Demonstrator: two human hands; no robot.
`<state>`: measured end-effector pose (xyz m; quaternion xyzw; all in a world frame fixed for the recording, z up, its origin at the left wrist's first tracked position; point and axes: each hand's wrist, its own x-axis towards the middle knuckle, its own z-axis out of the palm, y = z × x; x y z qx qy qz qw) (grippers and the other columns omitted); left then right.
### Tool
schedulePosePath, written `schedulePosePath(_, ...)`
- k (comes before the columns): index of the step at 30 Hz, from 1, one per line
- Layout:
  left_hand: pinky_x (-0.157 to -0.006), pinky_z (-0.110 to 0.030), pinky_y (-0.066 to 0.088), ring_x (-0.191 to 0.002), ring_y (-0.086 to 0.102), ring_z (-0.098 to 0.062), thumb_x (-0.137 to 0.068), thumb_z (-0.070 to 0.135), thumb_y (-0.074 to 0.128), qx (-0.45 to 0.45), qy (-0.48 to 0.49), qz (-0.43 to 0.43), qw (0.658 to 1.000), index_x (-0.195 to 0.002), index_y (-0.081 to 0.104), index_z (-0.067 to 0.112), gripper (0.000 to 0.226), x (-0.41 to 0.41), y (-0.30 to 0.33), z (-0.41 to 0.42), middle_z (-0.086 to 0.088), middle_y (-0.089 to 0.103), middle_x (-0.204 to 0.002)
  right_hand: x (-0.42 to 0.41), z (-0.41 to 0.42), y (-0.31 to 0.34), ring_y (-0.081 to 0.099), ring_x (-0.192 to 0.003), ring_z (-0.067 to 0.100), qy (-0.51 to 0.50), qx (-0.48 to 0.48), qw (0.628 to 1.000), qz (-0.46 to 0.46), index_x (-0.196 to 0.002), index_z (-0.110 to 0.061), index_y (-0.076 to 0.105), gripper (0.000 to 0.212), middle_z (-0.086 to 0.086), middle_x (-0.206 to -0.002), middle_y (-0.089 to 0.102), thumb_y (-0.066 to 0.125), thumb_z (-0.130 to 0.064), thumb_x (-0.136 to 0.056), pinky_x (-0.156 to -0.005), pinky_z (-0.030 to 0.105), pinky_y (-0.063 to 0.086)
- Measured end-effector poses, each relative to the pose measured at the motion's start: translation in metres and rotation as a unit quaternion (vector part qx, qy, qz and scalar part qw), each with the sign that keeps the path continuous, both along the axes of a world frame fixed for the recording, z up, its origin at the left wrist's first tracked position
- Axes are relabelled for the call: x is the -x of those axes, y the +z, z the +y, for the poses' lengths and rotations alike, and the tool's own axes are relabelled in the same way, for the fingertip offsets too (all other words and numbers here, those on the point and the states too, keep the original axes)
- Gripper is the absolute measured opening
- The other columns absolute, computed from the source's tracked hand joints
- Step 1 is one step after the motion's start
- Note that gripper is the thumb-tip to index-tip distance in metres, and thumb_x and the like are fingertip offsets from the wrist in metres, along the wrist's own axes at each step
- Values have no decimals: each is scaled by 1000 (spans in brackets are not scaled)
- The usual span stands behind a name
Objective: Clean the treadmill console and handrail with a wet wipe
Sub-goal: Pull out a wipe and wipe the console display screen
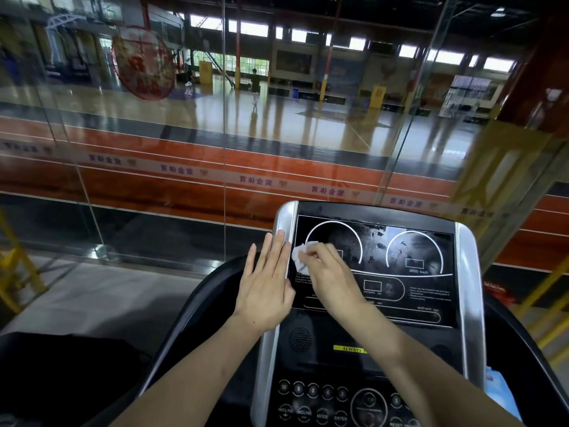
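Note:
The treadmill console fills the lower right, a black display panel with white dial markings and silver side trims. My right hand presses a crumpled white wet wipe against the left part of the display, fingers curled over it. Flat against the console's left silver trim lies my left hand, fingers straight and pointing up. Smears and streaks show across the middle of the display. The black curved handrail sweeps down on the left below my left forearm.
A button panel with round keys sits at the console's bottom. A glass wall stands right in front, with a sports hall beyond it. Yellow metal frames stand on both sides. A blue and white object peeks out at the lower right.

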<state>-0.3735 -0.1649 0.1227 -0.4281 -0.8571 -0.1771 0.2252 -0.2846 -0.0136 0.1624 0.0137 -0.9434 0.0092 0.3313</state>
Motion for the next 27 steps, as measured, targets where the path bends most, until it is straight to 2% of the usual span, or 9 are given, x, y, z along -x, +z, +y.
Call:
schedulePosePath(3, -130, -55, 11, -162, -9, -25, -95, 30, 29, -1, 0, 2, 1000, -166, 12, 8, 76, -1, 1, 1, -10, -9, -176, 23, 11, 30, 53, -96, 28, -31, 15, 999, 20, -103, -3, 69, 23, 8, -105, 60, 71, 2, -81, -66, 40, 52)
schedulePosePath(7, -130, -56, 10, -162, -11, -26, -95, 33, 29, 12, 6, 8, 1000, -166, 12, 7, 77, -3, 2, 0, -11, -10, -175, 46, 26, 59, 54, -84, 29, -60, 14, 996, 62, -92, -2, 73, 18, 9, -88, 63, 73, 9, -78, -67, 40, 52)
schedulePosePath(10, -129, -58, 10, -162, -10, -26, -93, 33, 31, 21, 15, 16, 1000, -166, 13, 7, 79, -2, 4, 0, -11, -9, -175, 22, 16, 32, 57, -84, 29, -38, 7, 997, 60, -93, -5, 72, 21, 8, -90, 64, 73, 8, -75, -63, 41, 54)
schedulePosePath(14, -129, -60, 9, -162, -9, -28, -93, 35, 31, 31, 22, 31, 999, -165, 13, 7, 80, -4, 3, 0, -12, -7, -176, -10, 7, -1, 56, -84, 25, 16, 6, 999, 33, -99, -7, 71, 26, 6, -91, 61, 75, 9, -78, -70, 36, 53)
schedulePosePath(21, -129, -59, 6, -161, -14, -31, -101, 39, 31, 64, 28, 66, 995, -164, 14, 1, 75, -6, 10, 1, -19, -7, -174, 29, 48, 57, 58, -88, 31, -78, 18, 996, 43, -97, -5, 74, 29, 9, -91, 63, 76, 10, -72, -59, 41, 54)
schedulePosePath(27, -130, -54, 8, -162, -6, -30, -103, 40, 25, 48, 1, 78, 996, -163, 20, 2, 72, -3, 21, 13, -19, 4, -174, -30, 25, -5, 53, -83, 27, 2, -9, 999, 34, -101, -3, 72, 32, 9, -91, 60, 71, 16, -75, -64, 37, 51)
